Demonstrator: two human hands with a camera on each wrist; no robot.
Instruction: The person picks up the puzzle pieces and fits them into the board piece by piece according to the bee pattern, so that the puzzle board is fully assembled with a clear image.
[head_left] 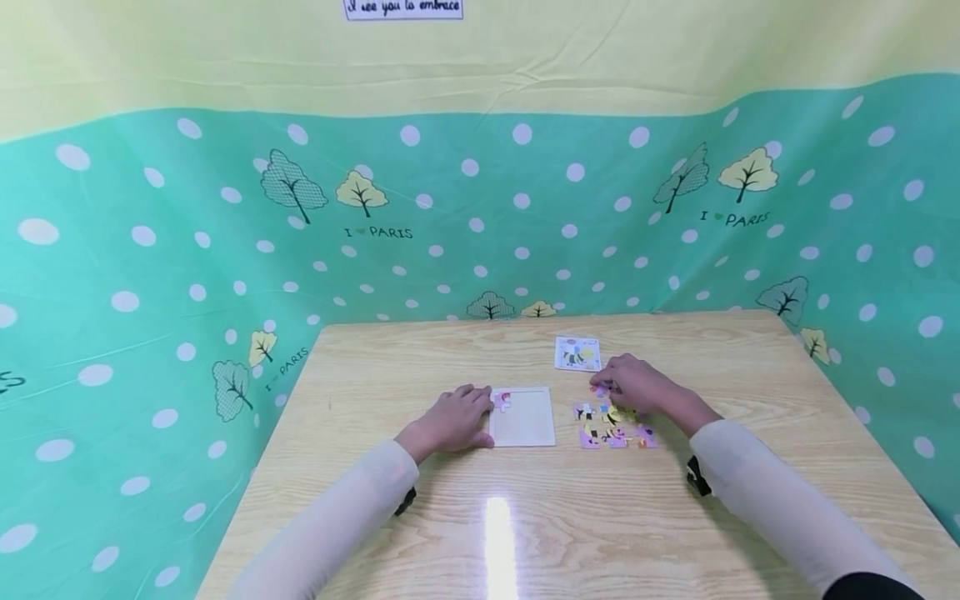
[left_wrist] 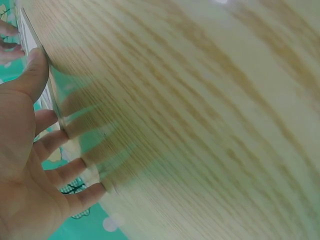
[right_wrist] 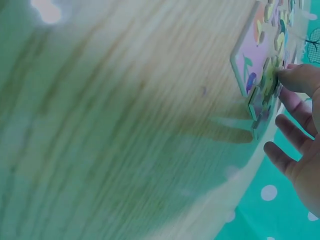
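A shallow white puzzle tray [head_left: 525,421] lies on the table with one pink puzzle piece [head_left: 503,402] in its upper left corner. My left hand [head_left: 456,419] rests at the tray's left edge, thumb at the near corner and fingers spread; the left wrist view shows the thumb [left_wrist: 34,75] against the rim. To the right of the tray are several loose puzzle pieces [head_left: 591,437] with yellow, black and pink printing. Over their far side, my right hand [head_left: 637,385] pinches a small pinkish puzzle piece [head_left: 598,389] between thumb and forefinger. Its other fingers spread loosely.
A picture card [head_left: 577,353] with a bee-like print lies behind the loose pieces. The wooden table [head_left: 390,358] ends at a green dotted cloth [head_left: 450,225] hung at the back and sides. Light reflects off the tabletop near the front.
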